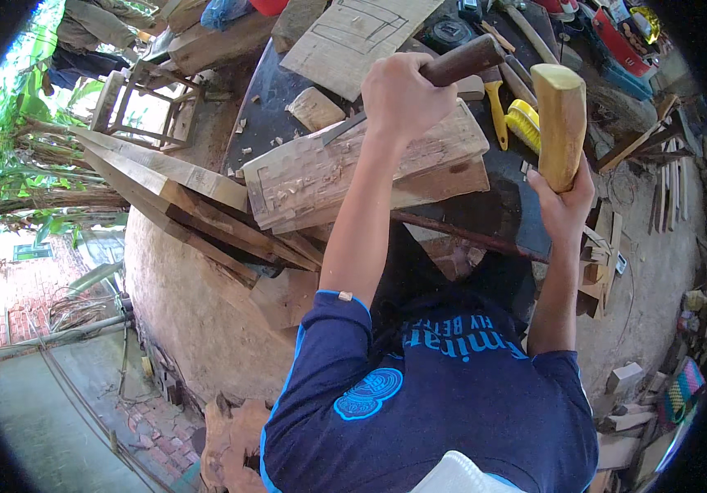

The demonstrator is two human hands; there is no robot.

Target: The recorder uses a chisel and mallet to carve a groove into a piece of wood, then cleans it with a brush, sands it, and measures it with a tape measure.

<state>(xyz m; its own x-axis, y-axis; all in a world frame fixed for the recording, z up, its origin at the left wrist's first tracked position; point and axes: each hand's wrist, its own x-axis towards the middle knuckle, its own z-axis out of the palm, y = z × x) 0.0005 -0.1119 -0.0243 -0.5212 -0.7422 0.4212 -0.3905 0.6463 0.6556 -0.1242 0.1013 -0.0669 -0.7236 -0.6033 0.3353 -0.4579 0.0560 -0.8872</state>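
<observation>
On the dark surface (275, 99) lies a wood block (353, 168) with chips on it. Left hand (398, 94) has its grip closed around a chisel (452, 66), whose blade touches the block. Right hand (567, 201) grips a wooden mallet (559, 123), held upright beside the block.

A wood block (353, 168) lies on the workbench (267, 107), with a chisel (435, 78) resting on it. A mallet (561, 123) stands to its right; a brush (522, 123), probably, lies behind.
</observation>
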